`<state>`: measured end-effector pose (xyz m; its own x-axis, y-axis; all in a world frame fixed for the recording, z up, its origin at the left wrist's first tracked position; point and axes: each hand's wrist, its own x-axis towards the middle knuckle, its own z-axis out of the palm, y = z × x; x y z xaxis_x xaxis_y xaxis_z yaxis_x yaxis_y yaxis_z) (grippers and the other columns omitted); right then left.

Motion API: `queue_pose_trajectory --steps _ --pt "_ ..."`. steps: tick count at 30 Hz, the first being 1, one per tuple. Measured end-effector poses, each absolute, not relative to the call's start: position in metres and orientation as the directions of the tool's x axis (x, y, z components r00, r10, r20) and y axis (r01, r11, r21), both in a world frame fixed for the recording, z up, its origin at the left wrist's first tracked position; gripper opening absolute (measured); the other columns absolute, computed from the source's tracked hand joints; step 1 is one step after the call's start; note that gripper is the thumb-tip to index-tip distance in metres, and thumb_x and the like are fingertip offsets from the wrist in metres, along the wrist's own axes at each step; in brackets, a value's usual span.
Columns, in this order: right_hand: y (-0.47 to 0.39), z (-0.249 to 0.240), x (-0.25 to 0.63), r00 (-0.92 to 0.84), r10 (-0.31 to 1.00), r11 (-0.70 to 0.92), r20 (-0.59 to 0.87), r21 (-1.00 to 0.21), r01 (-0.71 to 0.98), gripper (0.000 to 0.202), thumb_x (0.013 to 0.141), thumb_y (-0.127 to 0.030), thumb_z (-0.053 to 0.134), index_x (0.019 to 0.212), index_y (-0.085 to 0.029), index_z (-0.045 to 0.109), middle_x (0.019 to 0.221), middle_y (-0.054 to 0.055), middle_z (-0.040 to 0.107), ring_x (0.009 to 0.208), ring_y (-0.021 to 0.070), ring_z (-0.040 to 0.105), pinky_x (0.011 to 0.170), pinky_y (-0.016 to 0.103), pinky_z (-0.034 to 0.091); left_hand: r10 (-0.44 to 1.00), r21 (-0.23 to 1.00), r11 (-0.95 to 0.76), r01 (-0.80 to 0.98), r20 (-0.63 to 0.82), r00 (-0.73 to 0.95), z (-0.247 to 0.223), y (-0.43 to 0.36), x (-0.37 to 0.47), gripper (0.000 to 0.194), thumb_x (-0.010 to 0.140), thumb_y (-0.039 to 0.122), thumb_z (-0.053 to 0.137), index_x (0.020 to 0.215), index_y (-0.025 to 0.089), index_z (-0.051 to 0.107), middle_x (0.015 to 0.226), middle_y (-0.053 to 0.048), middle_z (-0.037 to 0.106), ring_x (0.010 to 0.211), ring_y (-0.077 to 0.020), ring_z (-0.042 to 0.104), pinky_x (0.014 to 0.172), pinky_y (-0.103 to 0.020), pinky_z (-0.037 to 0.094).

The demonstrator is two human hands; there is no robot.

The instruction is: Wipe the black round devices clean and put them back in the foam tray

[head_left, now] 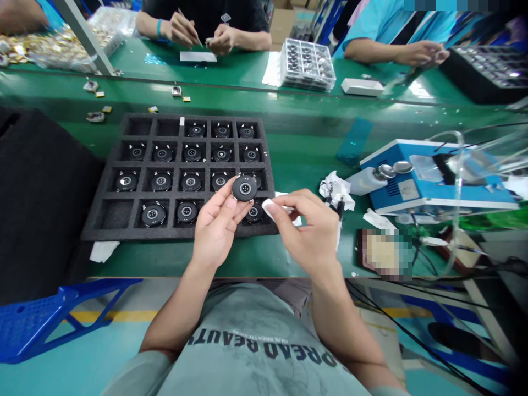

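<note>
A round black watch body (pixel 245 188) is held between the fingers and thumb of my left hand (pixel 218 220), its sensor side facing up. My right hand (pixel 309 225) pinches a small folded white cloth or tissue (pixel 269 205) just right of the watch body, with a gap between them. Beneath both hands lies a dark foam tray (pixel 136 234) with rows of square compartments. Most compartments hold similar round black watch bodies (pixel 154 213). The bottom-left compartment and two at the top left hold none.
A blue machine (pixel 437 192) with tubes, a white bottle (pixel 365 180) and crumpled tissue (pixel 336 188) are at the right. Black foam (pixel 37 203) stands at the left. Across the bench, people work near a clear parts box (pixel 307 63).
</note>
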<state>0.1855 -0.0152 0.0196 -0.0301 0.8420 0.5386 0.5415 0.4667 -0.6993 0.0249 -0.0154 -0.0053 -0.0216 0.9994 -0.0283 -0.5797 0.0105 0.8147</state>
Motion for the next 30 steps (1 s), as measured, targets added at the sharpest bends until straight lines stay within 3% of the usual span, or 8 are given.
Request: queue_pose_trajectory --steps 5,12,23,27,30 --pt "0.001 0.017 0.163 -0.115 0.808 0.538 0.578 -0.642 0.547 0.014 0.100 -0.025 0.062 0.093 -0.024 0.075 0.094 0.006 0.075 0.085 0.0184 0.069 0.073 0.033 0.057 0.999 0.817 -0.009 -0.577 -0.012 -0.033 -0.006 -0.015 0.027 0.039 0.091 0.035 0.079 0.128 0.026 0.074 0.136 -0.008 0.075 0.131 -0.0284 0.068 0.118 -0.047 0.051" --pt "0.022 -0.001 0.217 0.107 0.781 0.380 0.616 -0.604 0.700 0.013 0.093 -0.031 0.070 0.084 -0.022 0.072 0.076 0.001 0.069 0.061 0.0140 0.056 0.060 0.031 0.046 0.998 0.795 0.030 -0.605 -0.054 -0.021 -0.008 -0.015 0.025 0.039 0.089 0.035 0.081 0.127 0.026 0.075 0.138 -0.007 0.074 0.129 -0.0280 0.070 0.115 -0.047 0.054" --pt "0.016 -0.005 0.234 0.161 0.800 0.336 0.578 -0.654 0.678 0.018 0.092 -0.038 0.072 0.085 -0.021 0.074 0.077 0.001 0.070 0.061 0.0144 0.058 0.058 0.030 0.046 0.997 0.789 0.043 -0.612 -0.075 -0.027 -0.005 -0.020 0.025 0.042 0.090 0.034 0.080 0.131 0.027 0.072 0.125 -0.005 0.079 0.120 -0.0261 0.074 0.112 -0.048 0.057" --pt "0.010 -0.004 0.222 0.167 0.796 0.374 0.581 -0.691 0.619 0.016 0.091 -0.038 0.074 0.087 -0.022 0.075 0.078 0.001 0.072 0.064 0.0149 0.061 0.060 0.031 0.048 0.982 0.858 -0.059 -0.511 -0.043 -0.186 0.011 -0.035 0.008 0.038 0.090 0.030 0.078 0.128 0.029 0.074 0.127 -0.004 0.078 0.115 -0.0250 0.076 0.104 -0.045 0.063" --pt "0.005 -0.002 0.203 0.114 0.833 0.402 0.541 -0.734 0.547 0.018 0.093 -0.039 0.072 0.086 -0.023 0.075 0.078 0.001 0.072 0.066 0.0158 0.062 0.061 0.031 0.049 0.905 0.943 -0.191 -0.274 0.062 -0.420 0.021 -0.047 -0.028 0.038 0.090 0.030 0.078 0.128 0.028 0.074 0.129 -0.004 0.077 0.115 -0.0257 0.076 0.103 -0.043 0.064"
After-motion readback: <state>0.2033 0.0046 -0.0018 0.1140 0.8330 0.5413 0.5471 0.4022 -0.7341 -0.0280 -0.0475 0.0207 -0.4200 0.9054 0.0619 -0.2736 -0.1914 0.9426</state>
